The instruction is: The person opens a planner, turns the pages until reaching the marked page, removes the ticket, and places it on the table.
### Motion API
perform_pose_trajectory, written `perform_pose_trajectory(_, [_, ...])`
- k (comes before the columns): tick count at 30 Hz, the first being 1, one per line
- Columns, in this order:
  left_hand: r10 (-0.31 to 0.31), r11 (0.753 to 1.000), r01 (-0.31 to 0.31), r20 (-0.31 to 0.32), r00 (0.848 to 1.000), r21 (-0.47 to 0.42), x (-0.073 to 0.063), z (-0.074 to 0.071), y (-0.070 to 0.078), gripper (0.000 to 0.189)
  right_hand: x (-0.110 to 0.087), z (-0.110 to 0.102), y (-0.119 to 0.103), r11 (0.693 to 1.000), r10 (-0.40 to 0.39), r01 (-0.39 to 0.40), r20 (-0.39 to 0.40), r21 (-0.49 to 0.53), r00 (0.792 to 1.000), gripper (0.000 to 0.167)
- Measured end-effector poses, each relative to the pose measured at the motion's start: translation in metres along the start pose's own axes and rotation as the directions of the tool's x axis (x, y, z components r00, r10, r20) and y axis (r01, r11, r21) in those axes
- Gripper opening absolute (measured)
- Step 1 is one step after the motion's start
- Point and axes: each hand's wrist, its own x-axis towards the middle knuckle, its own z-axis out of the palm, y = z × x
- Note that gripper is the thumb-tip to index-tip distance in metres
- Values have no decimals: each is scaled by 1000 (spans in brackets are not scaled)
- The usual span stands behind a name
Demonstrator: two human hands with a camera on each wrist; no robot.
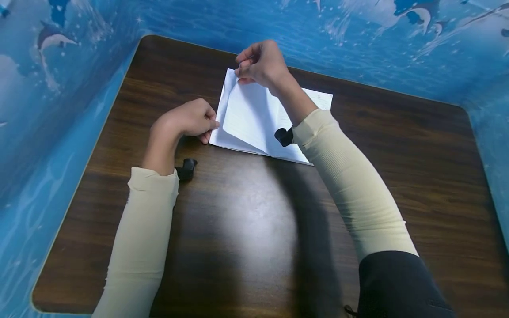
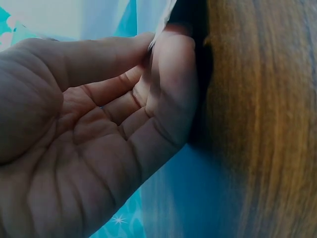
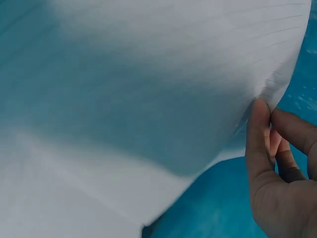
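Observation:
An open notebook [image 1: 302, 152] with white ruled pages lies near the far edge of the table. My right hand [image 1: 264, 64] pinches the upper corner of one lifted page [image 1: 250, 112] between thumb and fingers; in the right wrist view that ruled page [image 3: 148, 99] bends upward from the pinch. At the notebook's left edge, my left hand [image 1: 188, 119] holds the lower left side, thumb on top and fingers beneath. The left wrist view shows the thin paper edge [image 2: 162, 22] between thumb and forefinger.
The dark wood-grain table [image 1: 254, 221] has rounded corners. Blue walls with dolphin pictures [image 1: 278, 26] stand close along its far and left sides. A small black device sticks out at each cuff, the left one [image 1: 187, 169] above the table.

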Motion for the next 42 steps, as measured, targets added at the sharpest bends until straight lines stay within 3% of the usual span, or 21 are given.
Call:
perform_pose_trajectory(6, [1,1000,-1,1,1000,-24,3,2,8,32,7,12,16,998,52,-52,-3,-37,999,29])
perform_pose_trajectory(9, [4,999,-4,4,1000,-33,4,2,10,35,9,17,26,992,41,-43,-21,-117,999,28])
perform_pose_trajectory(15, [-23,993,24,3,1000,-119,3,1,12,48,11,25,37,980,49,-59,-57,-190,997,29])
perform_pose_trajectory(21, [-14,1000,14,-21,1000,-21,3,1,11,46,7,23,40,957,33,-40,-28,-286,999,22])
perform_pose_trajectory(24, [-5,1000,5,-32,999,12,3,2,10,41,3,20,43,915,-38,40,14,-402,999,16])
perform_pose_trajectory(28, [-14,1000,15,-50,999,12,1,4,11,40,-7,15,47,793,-121,150,89,-591,989,22])
perform_pose_trajectory(30, [-17,1000,17,-55,998,7,1,4,10,40,-12,11,49,731,-127,173,117,-661,985,28])
perform_pose_trajectory(32, [-14,1000,14,-59,998,6,0,4,10,38,-18,3,51,691,-100,161,128,-704,987,35])
perform_pose_trajectory(37, [-20,1000,21,-63,998,2,-2,4,9,32,-24,-27,62,650,-62,107,87,-753,994,42])
perform_pose_trajectory(42, [-35,999,35,-54,998,-6,-3,3,6,30,-31,-61,75,639,-28,39,27,-768,999,47])
